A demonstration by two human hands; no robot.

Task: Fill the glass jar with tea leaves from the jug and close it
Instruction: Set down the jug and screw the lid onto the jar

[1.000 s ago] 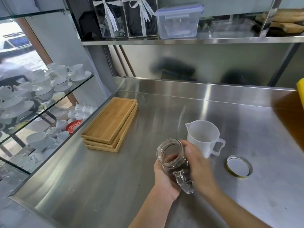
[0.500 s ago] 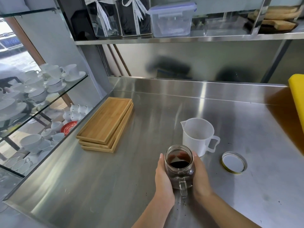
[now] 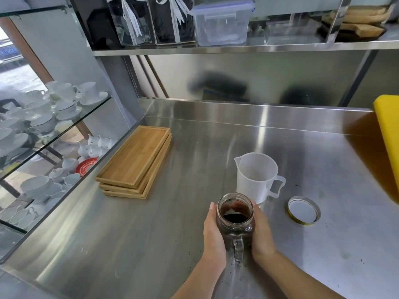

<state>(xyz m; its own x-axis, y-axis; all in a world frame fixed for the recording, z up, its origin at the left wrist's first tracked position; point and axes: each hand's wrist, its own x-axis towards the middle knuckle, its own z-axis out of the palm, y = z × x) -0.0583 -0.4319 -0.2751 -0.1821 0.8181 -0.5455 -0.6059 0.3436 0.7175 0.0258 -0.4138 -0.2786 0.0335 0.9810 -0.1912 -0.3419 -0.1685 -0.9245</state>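
A glass jar (image 3: 235,221) with a handle facing me stands upright on the steel counter, dark tea leaves inside and its mouth uncovered. My left hand (image 3: 213,231) cups its left side and my right hand (image 3: 262,233) cups its right side. Just behind it, to the right, stands a translucent white plastic jug (image 3: 255,176) that looks empty, handle pointing right. The jar's round gold-rimmed lid (image 3: 303,210) lies flat on the counter to the right of the jar, apart from both hands.
Stacked bamboo trays (image 3: 136,161) lie at the left of the steel counter (image 3: 151,234). A glass cabinet of white cups (image 3: 41,117) borders the left edge. A yellow board (image 3: 388,134) stands at the right. A shelf with boxes (image 3: 220,22) hangs overhead. Loose tea specks dot the counter near me.
The jar was tilted in my hands a second ago; it now stands upright on the counter with both hands around it. The jug and lid have stayed put.
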